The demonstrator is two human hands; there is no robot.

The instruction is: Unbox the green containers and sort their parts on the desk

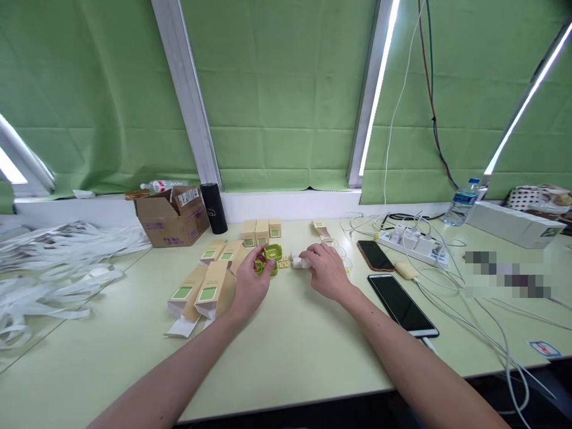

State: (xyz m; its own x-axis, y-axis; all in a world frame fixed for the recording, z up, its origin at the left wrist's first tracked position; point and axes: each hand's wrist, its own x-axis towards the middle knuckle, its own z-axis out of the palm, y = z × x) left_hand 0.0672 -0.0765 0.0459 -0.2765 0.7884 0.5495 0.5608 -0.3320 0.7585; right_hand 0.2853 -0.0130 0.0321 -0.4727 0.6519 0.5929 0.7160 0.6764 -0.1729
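My left hand (255, 277) is closed around a small olive-green square container (273, 252), tilted with its hollow side showing. More green plastic shows below it, close to my fingers. To the right, my right hand (328, 269) has its fingers closed over a small white cylindrical piece (302, 262) near the table surface. Small pale-yellow pieces (283, 262) lie between the two hands. Beyond my right fingers are clear plastic pieces (343, 257), partly hidden by the hand. Several tan cartons with green labels (213, 286) lie left of my left hand, some with flaps open.
More small cartons (262, 231) stand behind my hands. A cardboard box (170, 220) and a black cylinder (214, 207) are at the back left, white strips (58, 262) at far left. Phones (402, 304), a power strip (413, 245), cables and a water bottle (462, 204) occupy the right.
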